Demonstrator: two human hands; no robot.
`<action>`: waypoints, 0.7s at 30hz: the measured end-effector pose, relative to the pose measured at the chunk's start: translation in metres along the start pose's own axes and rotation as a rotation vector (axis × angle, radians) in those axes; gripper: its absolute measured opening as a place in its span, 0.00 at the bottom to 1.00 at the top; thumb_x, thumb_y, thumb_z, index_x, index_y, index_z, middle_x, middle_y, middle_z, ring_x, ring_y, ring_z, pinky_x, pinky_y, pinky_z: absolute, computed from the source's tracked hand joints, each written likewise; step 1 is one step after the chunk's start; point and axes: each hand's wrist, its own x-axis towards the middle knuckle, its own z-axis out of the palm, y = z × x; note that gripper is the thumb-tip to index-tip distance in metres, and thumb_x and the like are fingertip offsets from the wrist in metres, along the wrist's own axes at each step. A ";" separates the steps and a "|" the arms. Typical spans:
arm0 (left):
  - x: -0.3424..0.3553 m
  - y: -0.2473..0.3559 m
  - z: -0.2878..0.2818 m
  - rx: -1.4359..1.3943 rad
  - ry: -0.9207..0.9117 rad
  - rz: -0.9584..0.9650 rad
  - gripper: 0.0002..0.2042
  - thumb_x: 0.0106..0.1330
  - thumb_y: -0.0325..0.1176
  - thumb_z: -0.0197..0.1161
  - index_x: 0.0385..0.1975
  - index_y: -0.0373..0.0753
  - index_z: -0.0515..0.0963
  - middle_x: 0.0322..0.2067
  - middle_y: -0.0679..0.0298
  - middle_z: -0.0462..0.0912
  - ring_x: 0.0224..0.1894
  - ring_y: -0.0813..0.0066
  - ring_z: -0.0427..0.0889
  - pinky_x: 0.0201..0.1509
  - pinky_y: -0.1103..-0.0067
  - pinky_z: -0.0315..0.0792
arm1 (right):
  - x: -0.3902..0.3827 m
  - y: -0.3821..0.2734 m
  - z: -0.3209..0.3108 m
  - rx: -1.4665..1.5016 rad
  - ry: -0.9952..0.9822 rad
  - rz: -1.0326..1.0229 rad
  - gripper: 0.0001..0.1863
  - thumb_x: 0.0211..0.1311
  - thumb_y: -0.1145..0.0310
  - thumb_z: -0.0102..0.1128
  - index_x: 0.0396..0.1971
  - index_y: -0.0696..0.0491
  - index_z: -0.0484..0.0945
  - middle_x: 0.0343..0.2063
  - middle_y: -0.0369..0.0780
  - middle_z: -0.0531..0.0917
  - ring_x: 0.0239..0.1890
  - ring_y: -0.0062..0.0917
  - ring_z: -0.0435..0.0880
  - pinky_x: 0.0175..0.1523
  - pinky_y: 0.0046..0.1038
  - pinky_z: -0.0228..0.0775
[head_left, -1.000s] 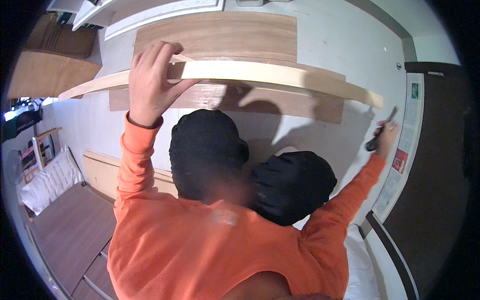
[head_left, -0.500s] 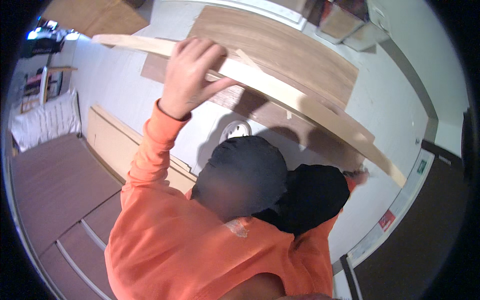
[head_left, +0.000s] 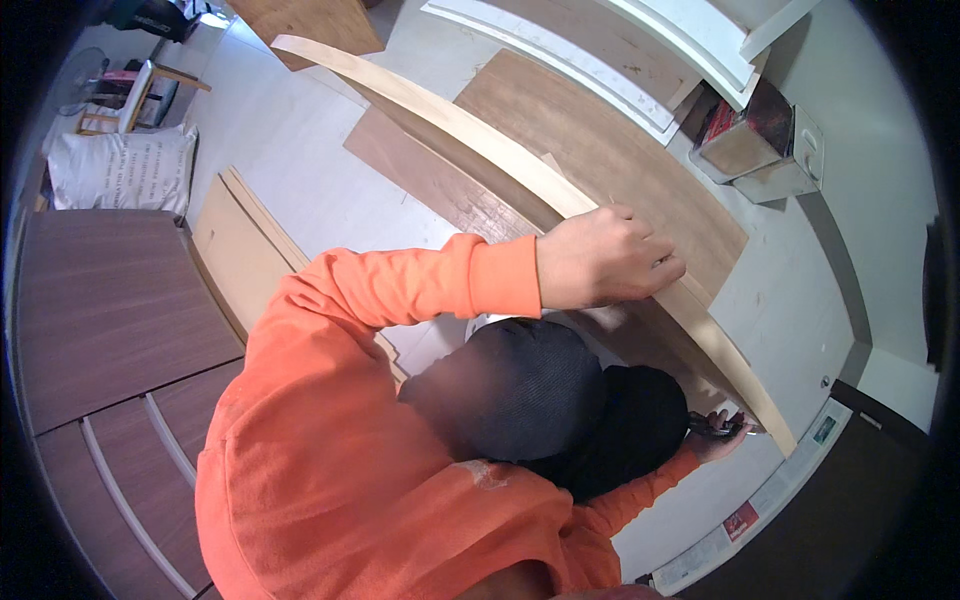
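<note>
A long pale wooden board [head_left: 450, 125] stands on edge and slants from the far left to the near right, its lit edge facing up. My left hand [head_left: 610, 258] is closed over that edge, right of the board's middle, with fingers curled. Near the board's right end, low on its near side, my right hand [head_left: 728, 442] grips a dark tool [head_left: 712, 424]. The tool's kind cannot be made out, as a black cap [head_left: 640, 410] covers part of it. Beneath the board lies a brown wooden panel [head_left: 410, 170].
Beyond the board a wide wood-grain panel [head_left: 600, 160] lies on the floor. A square metal can [head_left: 750, 135] stands at the far right. At left are brown drawers [head_left: 120, 310], tan boards [head_left: 240, 240] and a white sack [head_left: 120, 165]. A dark panel [head_left: 840, 500] borders the right.
My left hand has slid rightward along the board's edge, the forearm now crossing in front of it. My right hand and its tool show more clearly. The whole view has shifted.
</note>
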 end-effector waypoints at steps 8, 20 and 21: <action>0.006 -0.015 -0.027 -0.046 0.008 0.036 0.13 0.62 0.44 0.61 0.34 0.41 0.73 0.27 0.62 0.73 0.29 0.62 0.79 0.34 0.70 0.72 | 0.009 -0.013 0.039 -0.101 -0.111 -0.153 0.28 0.76 0.47 0.54 0.61 0.54 0.69 0.33 0.36 0.77 0.21 0.13 0.67 0.21 0.16 0.57; 0.093 -0.016 -0.262 0.080 0.450 0.236 0.16 0.62 0.33 0.69 0.46 0.31 0.80 0.32 0.61 0.83 0.35 0.63 0.83 0.46 0.73 0.79 | -0.008 -0.196 0.145 -0.196 0.077 -0.382 0.30 0.69 0.54 0.65 0.65 0.53 0.70 0.46 0.31 0.84 0.22 0.09 0.62 0.26 0.17 0.54; 0.104 -0.015 -0.284 0.019 0.493 0.300 0.15 0.62 0.32 0.68 0.46 0.31 0.80 0.32 0.62 0.84 0.35 0.66 0.83 0.44 0.74 0.79 | -0.016 -0.176 0.157 -0.181 -0.021 -0.319 0.31 0.70 0.53 0.64 0.66 0.53 0.69 0.51 0.34 0.83 0.22 0.08 0.61 0.25 0.16 0.53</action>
